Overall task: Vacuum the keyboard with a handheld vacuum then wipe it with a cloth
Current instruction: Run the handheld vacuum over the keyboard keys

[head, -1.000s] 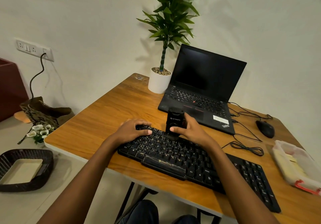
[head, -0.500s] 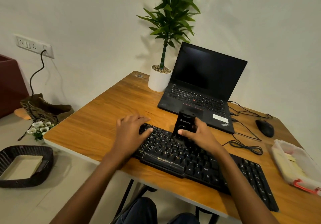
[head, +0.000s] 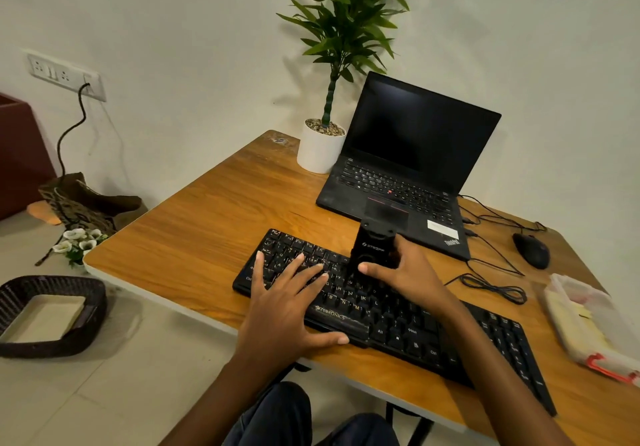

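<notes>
A black keyboard (head: 408, 328) lies slanted across the wooden table (head: 194, 237). My left hand (head: 287, 303) rests flat on its left half, fingers spread over the keys and thumb at the front edge. My right hand (head: 412, 272) grips a small black handheld vacuum (head: 372, 248), which stands upright with its lower end on the keys near the middle of the top rows. No cloth is clearly in view.
An open black laptop (head: 408, 168) sits behind the keyboard, with a potted plant (head: 322, 147) to its left. A black mouse (head: 531, 250) and loose cables (head: 491, 283) lie at the right. A clear plastic box (head: 588, 324) sits near the right edge. A dark basket (head: 48, 317) stands on the floor.
My left hand has slid from the keyboard's top left corner down onto its left half and spread flat. The vacuum has moved slightly to the right along the upper rows.
</notes>
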Available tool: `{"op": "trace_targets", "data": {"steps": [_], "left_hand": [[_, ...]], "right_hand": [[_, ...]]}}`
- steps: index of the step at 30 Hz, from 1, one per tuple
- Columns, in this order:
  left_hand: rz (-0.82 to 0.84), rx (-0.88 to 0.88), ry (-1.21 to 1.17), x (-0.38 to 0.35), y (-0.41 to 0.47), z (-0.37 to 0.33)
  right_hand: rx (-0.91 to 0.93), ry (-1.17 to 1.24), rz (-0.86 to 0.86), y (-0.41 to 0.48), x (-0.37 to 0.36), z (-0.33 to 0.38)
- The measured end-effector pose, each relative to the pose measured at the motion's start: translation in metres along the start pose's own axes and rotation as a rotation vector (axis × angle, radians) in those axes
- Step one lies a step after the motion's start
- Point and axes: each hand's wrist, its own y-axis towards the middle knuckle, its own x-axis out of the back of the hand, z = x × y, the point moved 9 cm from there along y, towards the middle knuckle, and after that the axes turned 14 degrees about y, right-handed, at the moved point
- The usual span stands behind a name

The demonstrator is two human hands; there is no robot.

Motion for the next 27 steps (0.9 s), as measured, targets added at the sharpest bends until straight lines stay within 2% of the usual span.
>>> {"op": "trace_targets", "data": {"steps": [2, 6, 10, 14, 19, 23, 27], "left_hand": [[-0.002, 0.009, -0.005, 0.0, 0.0, 0.001], [0.0, 0.007, -0.025, 0.0, 0.001, 0.0], [0.007, 0.015, -0.029, -0.001, 0.001, 0.001], [0.019, 0.016, -0.026, -0.002, 0.002, 0.001], [0.028, 0.025, -0.025, -0.004, 0.002, 0.001], [0.04, 0.024, -0.026, -0.004, 0.002, 0.002], [0.038, 0.028, -0.027, -0.005, 0.002, 0.002]], "right_hand": [[-0.028, 0.035, 0.032, 0.0, 0.005, 0.001], [0.031, -0.06, -0.109, 0.005, 0.022, 0.0], [-0.046, -0.002, 0.037, 0.0, 0.006, -0.005], [0.007, -0.043, -0.089, 0.006, 0.022, 0.0], [-0.01, 0.024, 0.089, -0.003, -0.003, 0.003], [0.075, -0.058, -0.099, 0.002, 0.016, 0.007], [0.023, 0.022, 0.036, -0.004, 0.002, 0.003]]}}
